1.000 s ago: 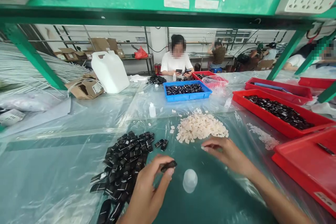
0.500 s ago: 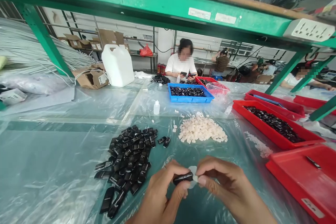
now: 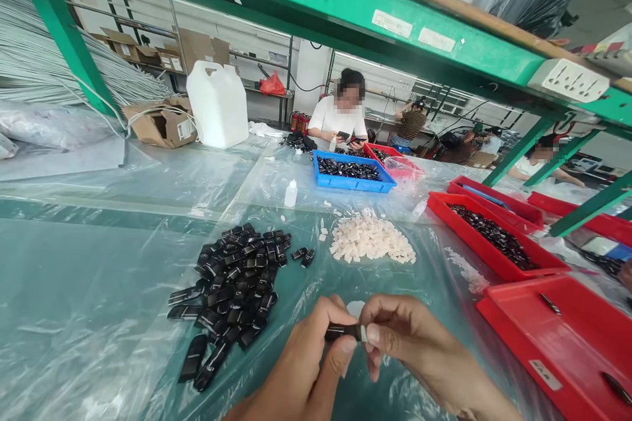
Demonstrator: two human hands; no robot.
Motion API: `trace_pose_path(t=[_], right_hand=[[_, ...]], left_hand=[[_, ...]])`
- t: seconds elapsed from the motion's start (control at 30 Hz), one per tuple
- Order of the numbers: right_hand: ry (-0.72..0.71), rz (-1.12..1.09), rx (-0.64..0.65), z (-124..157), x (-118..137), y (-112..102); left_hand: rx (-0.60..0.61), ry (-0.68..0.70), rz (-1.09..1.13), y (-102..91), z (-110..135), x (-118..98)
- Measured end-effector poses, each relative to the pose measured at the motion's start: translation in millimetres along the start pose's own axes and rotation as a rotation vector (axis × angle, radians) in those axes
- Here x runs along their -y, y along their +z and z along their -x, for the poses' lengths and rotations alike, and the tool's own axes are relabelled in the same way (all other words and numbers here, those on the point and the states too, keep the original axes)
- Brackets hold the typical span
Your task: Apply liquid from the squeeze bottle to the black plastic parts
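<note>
Many black parts point(image 3: 237, 279) beside left hand point(image 3: 299, 371)

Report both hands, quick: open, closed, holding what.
Left hand: closed, pinching a black part between thumb and fingers.
Right hand: closed, fingertips pinched on a white piece at that part's end.

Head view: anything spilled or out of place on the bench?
Minor only: a loose streak of white pieces lies beside the red tray, off the white pile, and two black parts sit apart from the black pile. Nothing looks damaged.
</note>
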State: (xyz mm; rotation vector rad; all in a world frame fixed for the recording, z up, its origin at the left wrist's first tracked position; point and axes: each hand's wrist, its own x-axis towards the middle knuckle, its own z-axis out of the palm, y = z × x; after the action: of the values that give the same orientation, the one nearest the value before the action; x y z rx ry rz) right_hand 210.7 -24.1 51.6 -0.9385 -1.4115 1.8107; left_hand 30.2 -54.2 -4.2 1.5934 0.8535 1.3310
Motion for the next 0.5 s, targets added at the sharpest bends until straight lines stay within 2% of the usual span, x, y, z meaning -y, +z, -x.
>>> trace_pose_path(t=[0.27,0.5], right_hand=[[0.009,-0.102,0.023,-1,-11,0],[-0.013,-0.067,0.007,-3,-21,4]], left_hand=[[0.079,0.023,0.009,-0.1,-1,4],[0.065,0.031,0.035,-0.7,0,7]])
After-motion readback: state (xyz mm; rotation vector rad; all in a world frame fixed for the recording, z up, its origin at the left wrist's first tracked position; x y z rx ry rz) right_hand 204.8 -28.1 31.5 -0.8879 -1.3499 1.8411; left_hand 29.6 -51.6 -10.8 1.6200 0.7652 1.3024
